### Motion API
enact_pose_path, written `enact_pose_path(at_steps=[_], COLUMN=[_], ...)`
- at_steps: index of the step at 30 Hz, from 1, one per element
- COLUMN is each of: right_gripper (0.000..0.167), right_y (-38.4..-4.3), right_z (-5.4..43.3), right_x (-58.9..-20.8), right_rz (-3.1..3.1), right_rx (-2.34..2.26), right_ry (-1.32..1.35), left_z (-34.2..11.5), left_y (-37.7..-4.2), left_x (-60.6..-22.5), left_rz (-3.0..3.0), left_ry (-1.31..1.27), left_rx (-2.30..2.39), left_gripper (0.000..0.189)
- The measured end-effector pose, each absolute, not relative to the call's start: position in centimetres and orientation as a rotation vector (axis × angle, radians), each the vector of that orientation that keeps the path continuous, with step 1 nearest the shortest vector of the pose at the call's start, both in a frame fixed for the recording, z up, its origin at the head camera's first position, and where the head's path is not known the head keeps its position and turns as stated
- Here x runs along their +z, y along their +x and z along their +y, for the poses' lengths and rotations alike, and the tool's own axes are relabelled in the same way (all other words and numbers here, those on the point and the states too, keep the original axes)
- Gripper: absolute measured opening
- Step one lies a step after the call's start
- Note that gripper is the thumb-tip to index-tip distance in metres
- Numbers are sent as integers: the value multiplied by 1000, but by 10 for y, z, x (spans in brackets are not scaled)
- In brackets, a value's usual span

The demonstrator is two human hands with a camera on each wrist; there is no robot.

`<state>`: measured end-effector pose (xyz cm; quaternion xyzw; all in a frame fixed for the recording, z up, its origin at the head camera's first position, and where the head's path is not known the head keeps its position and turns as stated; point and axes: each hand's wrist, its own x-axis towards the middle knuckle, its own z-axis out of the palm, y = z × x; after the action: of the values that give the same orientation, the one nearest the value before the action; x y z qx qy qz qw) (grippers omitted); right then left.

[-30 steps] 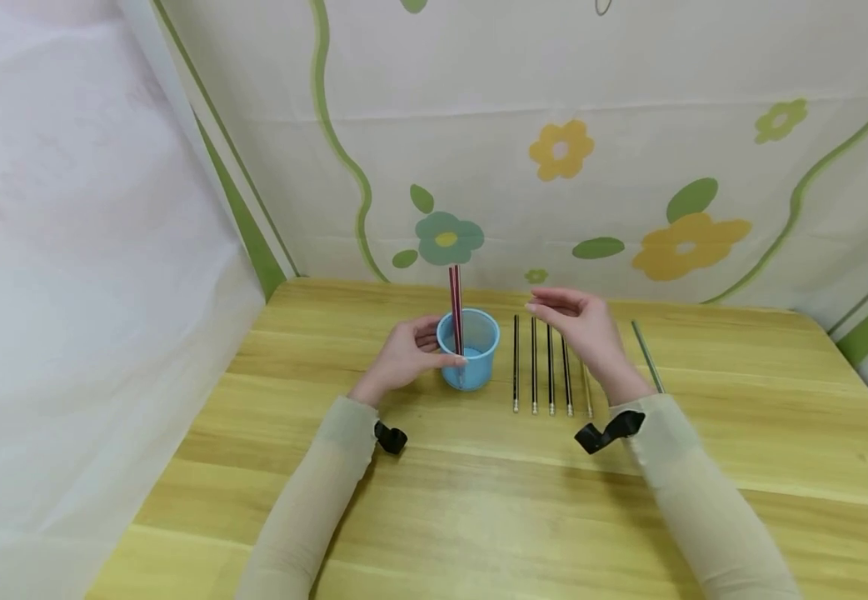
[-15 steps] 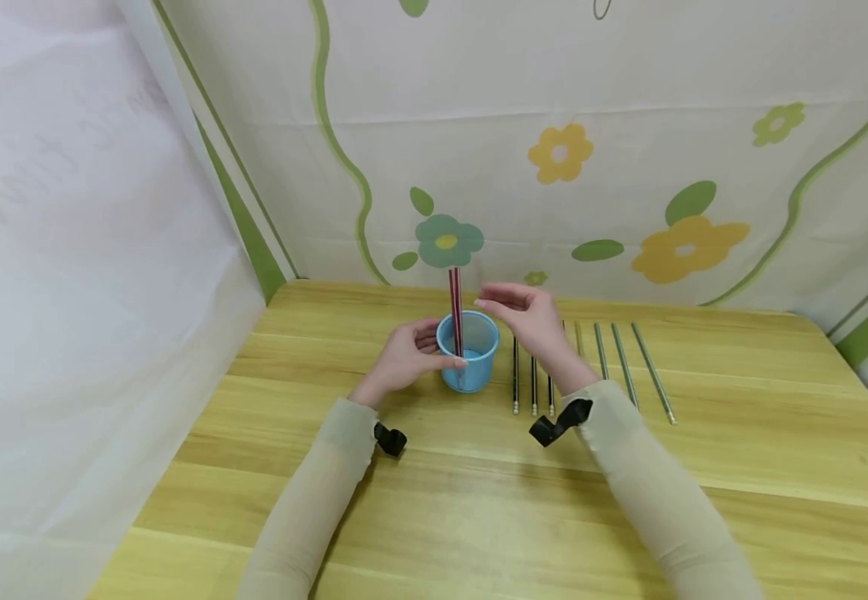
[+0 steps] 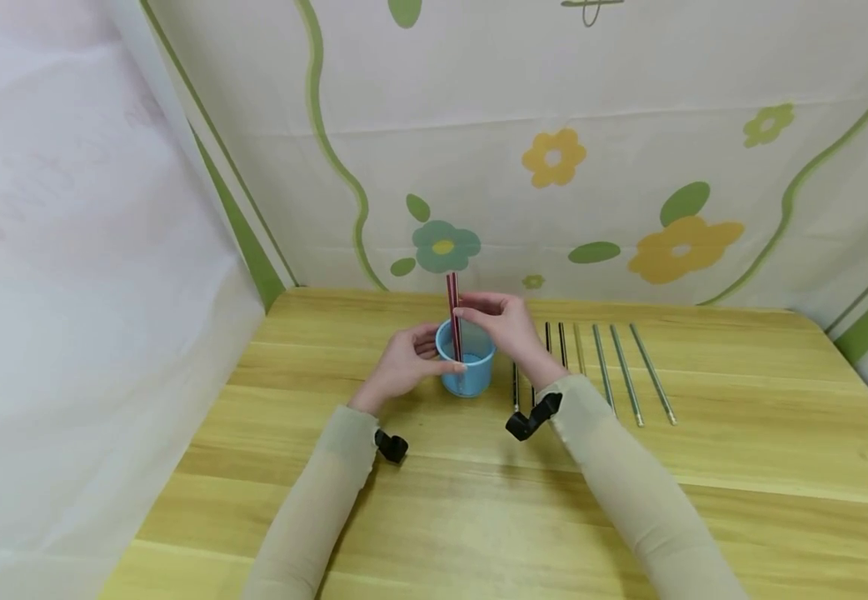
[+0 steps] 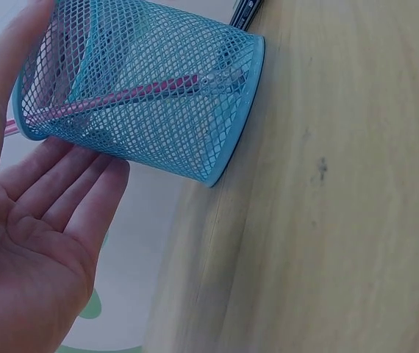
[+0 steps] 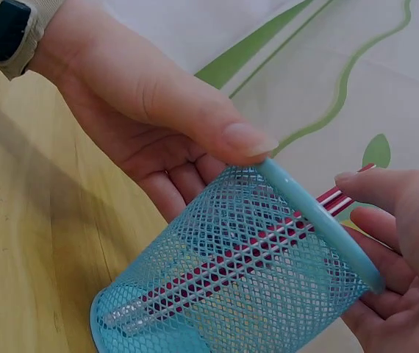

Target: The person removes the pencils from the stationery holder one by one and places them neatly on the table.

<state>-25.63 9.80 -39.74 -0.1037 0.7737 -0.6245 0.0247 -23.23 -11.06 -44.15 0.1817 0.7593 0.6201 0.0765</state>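
Note:
A light blue mesh pencil cup (image 3: 476,382) stands upright on the wooden table. My left hand (image 3: 404,360) holds it from the left, thumb over the near rim and fingers at the far side. Red-and-white striped pencils (image 3: 452,293) lean in the cup; through the mesh in the right wrist view, two striped pencils (image 5: 231,265) show, their tops sticking out past the rim. At the cup's back right, my right hand (image 3: 511,327) pinches these pencils near their tops. Its fingers partly disappear behind the pencils and rim.
To the right of the cup lie black pencils (image 3: 548,335), a gold pencil (image 3: 580,343) and green pencils (image 3: 626,375), side by side. The right forearm covers part of the row. A floral curtain (image 3: 509,200) hangs behind the table (image 3: 419,517).
My right hand has moved left from above the row of pencils to the striped pencils in the cup and now pinches them. The left hand stays on the cup.

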Motion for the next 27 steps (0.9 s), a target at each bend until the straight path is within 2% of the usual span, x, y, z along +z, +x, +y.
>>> enact_pose_path(at_steps=[16, 27], right_gripper=[40, 35], right_y=[-266, -269], right_z=[96, 97], right_x=[-395, -399], right_rz=[2404, 2378], right_rx=[-1867, -1903], right_ry=[-312, -295], left_z=[-109, -110], left_y=[-230, -231], left_x=[-437, -437], left_rz=[2245, 2253], left_ry=[538, 544], left_rx=[1859, 1871], left_gripper=[71, 66])
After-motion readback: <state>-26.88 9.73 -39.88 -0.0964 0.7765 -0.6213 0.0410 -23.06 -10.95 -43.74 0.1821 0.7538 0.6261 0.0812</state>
